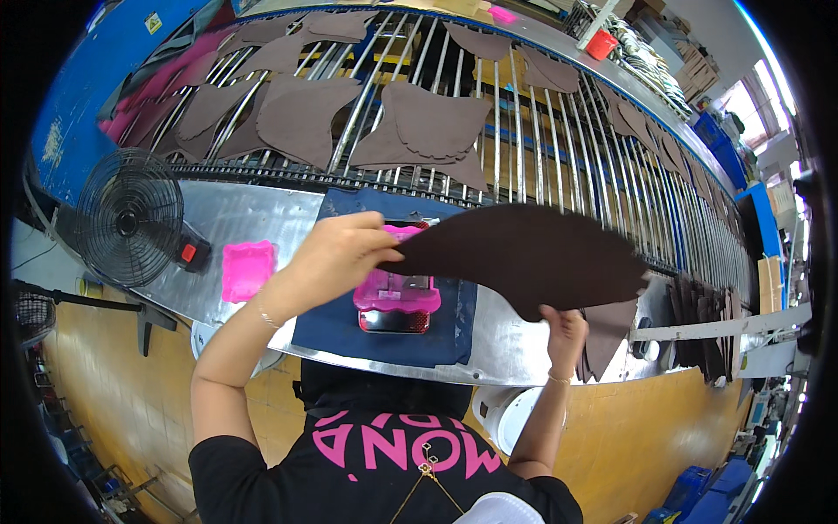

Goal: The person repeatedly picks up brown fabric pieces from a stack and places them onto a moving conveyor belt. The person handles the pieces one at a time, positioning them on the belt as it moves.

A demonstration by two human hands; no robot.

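Observation:
Between my two hands a large curved dark brown cut piece of sheet material (532,251) is held up over the metal bench. Fingers of my left hand (340,251) pinch its narrow left end. My right hand (566,334) grips its lower edge toward the right. Under the piece's left end stands a bright pink tray (397,298) on a red and black base, partly hidden by the piece and my hand. A dark blue cloth (332,327) lies beneath the tray. Further brown pieces (608,327) lie just beyond my right hand.
Behind the bench runs a roller conveyor (506,131) bearing several brown cut pieces (432,122). A black fan (129,218) and a second pink tray (249,271) stand at left. At right, a pale bar (720,325) crosses near upright brown pieces (698,306).

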